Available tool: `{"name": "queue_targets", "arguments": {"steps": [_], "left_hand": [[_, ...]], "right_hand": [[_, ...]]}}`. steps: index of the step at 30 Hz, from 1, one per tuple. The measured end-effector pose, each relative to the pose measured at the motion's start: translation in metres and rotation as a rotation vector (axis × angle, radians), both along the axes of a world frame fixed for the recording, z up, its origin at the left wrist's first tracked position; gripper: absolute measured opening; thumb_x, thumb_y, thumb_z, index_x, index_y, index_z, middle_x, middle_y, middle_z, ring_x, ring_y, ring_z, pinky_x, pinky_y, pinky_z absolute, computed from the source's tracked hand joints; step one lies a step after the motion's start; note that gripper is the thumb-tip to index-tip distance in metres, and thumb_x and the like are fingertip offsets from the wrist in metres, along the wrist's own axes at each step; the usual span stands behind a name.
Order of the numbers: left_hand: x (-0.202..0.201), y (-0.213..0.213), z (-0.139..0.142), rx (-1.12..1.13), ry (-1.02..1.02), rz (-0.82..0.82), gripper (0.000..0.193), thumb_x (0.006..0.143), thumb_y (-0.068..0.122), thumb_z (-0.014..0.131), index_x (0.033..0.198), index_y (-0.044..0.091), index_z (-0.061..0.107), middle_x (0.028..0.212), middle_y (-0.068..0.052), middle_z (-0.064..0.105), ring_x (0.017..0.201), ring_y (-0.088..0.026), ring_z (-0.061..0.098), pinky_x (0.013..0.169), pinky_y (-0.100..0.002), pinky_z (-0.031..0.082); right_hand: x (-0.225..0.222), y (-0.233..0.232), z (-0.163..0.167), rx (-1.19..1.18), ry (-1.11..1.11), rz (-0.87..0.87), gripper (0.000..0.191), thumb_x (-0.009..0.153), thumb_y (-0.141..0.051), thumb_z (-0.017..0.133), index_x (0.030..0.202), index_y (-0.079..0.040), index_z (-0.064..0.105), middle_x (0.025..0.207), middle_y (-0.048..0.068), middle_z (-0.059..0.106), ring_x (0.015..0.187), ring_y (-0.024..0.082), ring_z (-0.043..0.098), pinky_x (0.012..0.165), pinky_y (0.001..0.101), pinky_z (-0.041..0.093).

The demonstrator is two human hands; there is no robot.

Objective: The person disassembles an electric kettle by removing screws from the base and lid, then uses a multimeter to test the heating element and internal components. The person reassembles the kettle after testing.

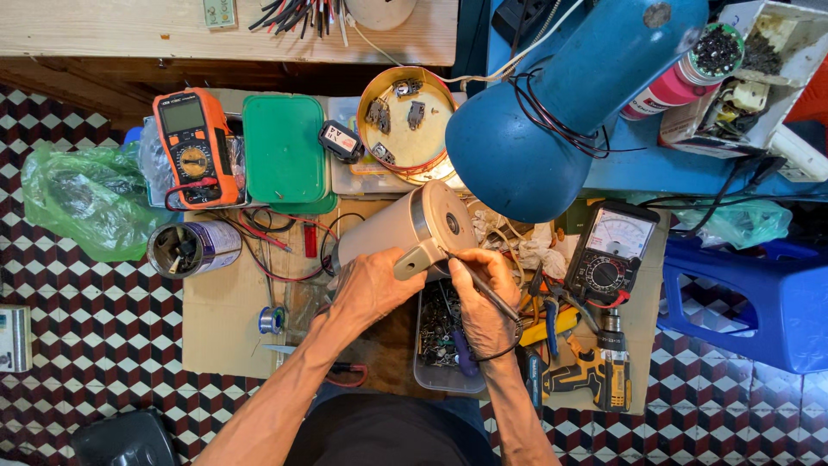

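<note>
Here steel kettle (405,229) lies sideways, long axis left-right, base facing right. Left hand (373,285) fingers wrapped under body; right hand (483,298) fingers pinching probably screwdriver (483,289), tip at base.

brightness: bright, even daylight-like light over the whole scene, colours vivid.
light source: seems to fall from above; the blue lamp shade (569,103) hangs over the work, and whether it is lit cannot be told.
shadows: soft and short; a dark band lies under the wooden shelf (112,34) at the top left.
glare: a pale sheen on the metal cylinder (405,229) and on the rim of the round tin (405,121).
focus: sharp at the centre; both hands crisp, no motion blur.
edges: wide-angle bending; the tiled floor (95,328) curves at the corners, slightly softer there.
</note>
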State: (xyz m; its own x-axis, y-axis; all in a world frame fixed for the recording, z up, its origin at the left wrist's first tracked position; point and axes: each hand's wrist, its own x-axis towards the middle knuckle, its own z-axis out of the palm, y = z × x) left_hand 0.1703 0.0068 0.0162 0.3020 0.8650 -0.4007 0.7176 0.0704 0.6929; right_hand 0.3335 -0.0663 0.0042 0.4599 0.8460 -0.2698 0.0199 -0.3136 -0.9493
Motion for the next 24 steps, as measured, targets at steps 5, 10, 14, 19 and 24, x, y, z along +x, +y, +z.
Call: {"name": "queue_targets", "arguments": {"steps": [5,10,14,19,24], "left_hand": [[0.001,0.0,0.002,0.021,-0.004,0.0,0.032,0.079,0.034,0.075,0.086,0.002,0.073,0.07,-0.02,0.071,0.065,-0.034,0.074,0.059,-0.043,0.056],[0.003,-0.001,0.004,0.039,0.037,-0.015,0.032,0.079,0.034,0.076,0.084,0.002,0.074,0.07,-0.021,0.071,0.065,-0.035,0.073,0.059,-0.044,0.055],[0.004,-0.002,0.003,0.066,0.029,-0.025,0.033,0.079,0.035,0.077,0.084,0.002,0.074,0.07,-0.021,0.071,0.067,-0.035,0.074,0.06,-0.044,0.056],[0.004,-0.002,-0.001,0.055,0.062,-0.023,0.034,0.078,0.036,0.078,0.085,0.002,0.074,0.071,-0.022,0.07,0.069,-0.038,0.073,0.06,-0.046,0.055],[0.003,-0.003,-0.004,0.066,0.042,-0.026,0.034,0.079,0.036,0.077,0.083,0.002,0.073,0.071,-0.023,0.069,0.069,-0.039,0.073,0.061,-0.046,0.055]], "right_hand": [[0.0,0.002,0.003,0.039,0.036,0.006,0.016,0.093,-0.011,0.073,0.106,-0.003,0.069,0.094,0.004,0.075,0.085,0.008,0.069,0.074,0.0237,0.057],[0.001,0.002,0.006,-0.001,0.005,0.011,0.016,0.092,-0.011,0.074,0.105,-0.003,0.069,0.092,0.004,0.075,0.083,0.007,0.068,0.073,0.0229,0.056],[0.004,0.005,0.007,0.025,0.076,0.027,0.015,0.093,-0.012,0.074,0.104,-0.003,0.069,0.091,0.004,0.073,0.082,0.007,0.066,0.072,0.0226,0.054],[0.016,0.011,0.004,-0.062,0.038,0.083,0.016,0.09,-0.015,0.075,0.099,-0.002,0.071,0.086,0.003,0.073,0.079,0.007,0.066,0.072,0.0229,0.054],[0.021,0.01,-0.003,-0.053,0.069,0.096,0.015,0.09,-0.014,0.075,0.099,-0.002,0.07,0.086,0.003,0.071,0.079,0.007,0.064,0.071,0.0229,0.053]]}}
